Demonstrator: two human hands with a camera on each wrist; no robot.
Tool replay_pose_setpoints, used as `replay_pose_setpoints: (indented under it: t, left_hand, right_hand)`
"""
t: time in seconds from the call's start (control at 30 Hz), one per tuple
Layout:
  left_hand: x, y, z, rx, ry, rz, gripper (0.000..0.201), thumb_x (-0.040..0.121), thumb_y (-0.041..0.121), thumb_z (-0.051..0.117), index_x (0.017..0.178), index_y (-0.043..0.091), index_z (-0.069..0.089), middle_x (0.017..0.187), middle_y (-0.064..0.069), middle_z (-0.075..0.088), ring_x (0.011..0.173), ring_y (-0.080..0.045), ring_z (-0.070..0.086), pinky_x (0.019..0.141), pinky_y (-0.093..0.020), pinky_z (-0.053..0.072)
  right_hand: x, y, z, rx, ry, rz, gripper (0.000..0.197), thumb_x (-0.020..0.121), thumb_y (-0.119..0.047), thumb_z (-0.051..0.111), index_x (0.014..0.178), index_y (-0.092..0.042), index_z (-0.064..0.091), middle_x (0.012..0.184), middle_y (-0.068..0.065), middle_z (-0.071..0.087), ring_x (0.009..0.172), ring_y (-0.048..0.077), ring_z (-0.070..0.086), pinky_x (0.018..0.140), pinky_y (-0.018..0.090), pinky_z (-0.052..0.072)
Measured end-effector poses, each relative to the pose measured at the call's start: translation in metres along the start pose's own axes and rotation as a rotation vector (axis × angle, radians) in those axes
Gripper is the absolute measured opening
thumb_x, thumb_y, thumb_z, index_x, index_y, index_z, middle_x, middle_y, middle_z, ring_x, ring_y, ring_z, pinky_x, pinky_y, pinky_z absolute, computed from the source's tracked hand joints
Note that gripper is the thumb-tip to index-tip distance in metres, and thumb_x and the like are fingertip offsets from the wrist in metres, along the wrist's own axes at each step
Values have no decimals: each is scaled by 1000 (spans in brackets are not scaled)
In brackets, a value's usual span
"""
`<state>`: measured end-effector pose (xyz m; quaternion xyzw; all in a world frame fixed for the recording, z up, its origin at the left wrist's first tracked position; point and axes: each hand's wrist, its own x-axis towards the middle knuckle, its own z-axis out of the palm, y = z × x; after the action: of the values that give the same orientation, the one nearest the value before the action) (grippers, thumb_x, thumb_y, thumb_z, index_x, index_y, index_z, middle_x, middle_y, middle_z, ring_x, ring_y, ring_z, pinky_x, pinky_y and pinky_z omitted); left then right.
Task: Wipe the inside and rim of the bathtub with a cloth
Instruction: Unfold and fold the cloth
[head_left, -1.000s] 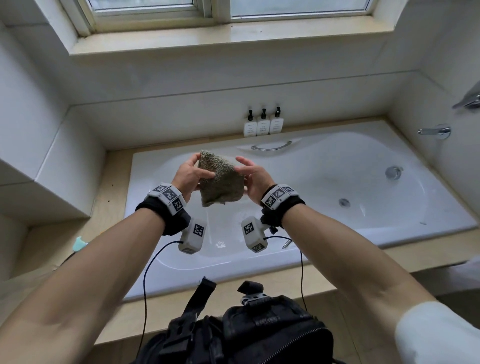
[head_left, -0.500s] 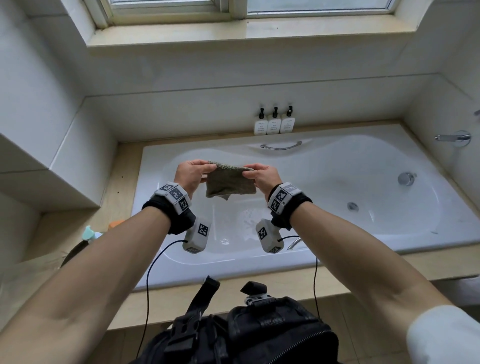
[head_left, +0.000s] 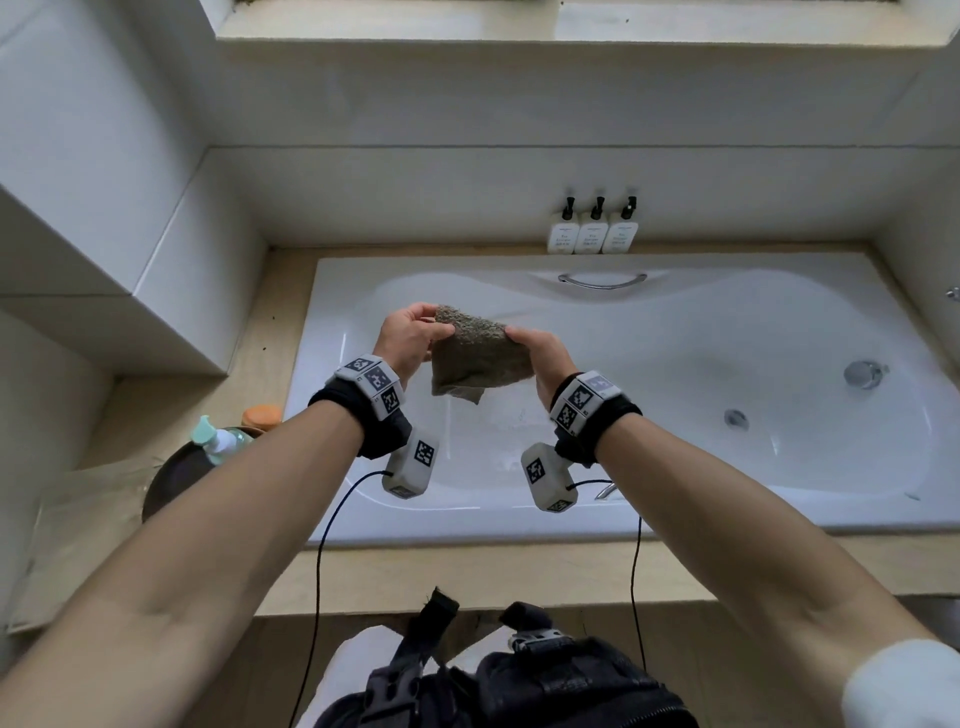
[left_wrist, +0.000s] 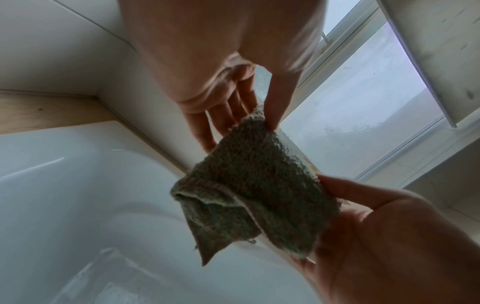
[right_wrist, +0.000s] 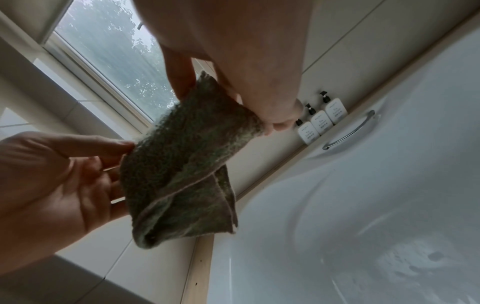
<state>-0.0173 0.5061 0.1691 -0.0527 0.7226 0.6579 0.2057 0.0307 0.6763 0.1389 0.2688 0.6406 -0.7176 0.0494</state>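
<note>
A small grey-green terry cloth (head_left: 478, 356) hangs folded in the air above the left half of the white bathtub (head_left: 649, 514). My left hand (head_left: 415, 332) pinches its upper left corner between thumb and fingers. My right hand (head_left: 535, 345) pinches the upper right edge. The left wrist view shows the cloth (left_wrist: 249, 191) held between my left hand (left_wrist: 249, 111) at the top and my right hand (left_wrist: 363, 222) lower right. In the right wrist view the cloth (right_wrist: 182, 160) sags in a fold, my right hand (right_wrist: 233, 92) pinching its top corner.
Three white pump bottles (head_left: 592, 234) stand on the far ledge beside a chrome grab handle (head_left: 602, 280). The drain (head_left: 736, 418) and overflow knob (head_left: 862, 373) lie to the right. A dark bowl with a pump bottle (head_left: 213, 441) sits on the left ledge.
The cloth has gone from held up, to stretched flat, to tilted and sagging between both hands. My view has dropped closer to the tub and shifted left.
</note>
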Motion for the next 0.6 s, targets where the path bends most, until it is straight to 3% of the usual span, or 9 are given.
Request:
replay_pose_setpoints:
  t: [0.13,0.2,0.3,0.43,0.53,0.6]
  left_hand:
    - [18,-5,-14,-12,-52,-85,47,83,-14,55,126,6,56,92,-6,59,81,-21,59,62,-29,54]
    - [30,-10,-23,18,-94,-112,59,80,-19,53,131,11,52,93,-6,57,78,-18,59,51,-24,53]
    - [57,-28,-41,64,-151,-159,78,77,-24,51,138,22,44,101,-12,57,77,-19,60,45,-22,51]
    - [89,-56,-57,114,-216,-215,90,74,-25,50,142,33,39,115,-18,58,80,-23,60,50,-24,52]
    - [114,-81,-70,157,-247,-283,92,74,-27,47,142,34,38,108,-18,59,77,-24,59,50,-25,51]
    - [133,-96,-74,204,-287,-312,95,73,-28,46,143,34,37,107,-19,59,83,-28,58,49,-25,50]
  right_hand:
    - [21,7,17,51,-27,23,63,67,-41,67,108,7,68,108,21,71,92,27,63,82,37,46]
    - [34,11,26,32,-44,45,53,69,-39,72,99,5,68,102,21,71,87,29,65,79,36,48]
    - [61,23,43,18,-120,79,27,76,-17,75,96,-3,64,82,11,70,70,24,67,66,29,55]
    - [92,46,61,-8,-147,153,25,75,9,69,98,-2,65,81,11,71,69,26,69,62,32,60]
    - [112,70,75,-13,-116,231,26,72,5,74,96,-3,67,89,16,72,78,33,70,69,41,61]
    - [128,88,80,-16,-71,265,32,64,-8,82,94,-2,71,93,17,73,85,37,70,75,46,57]
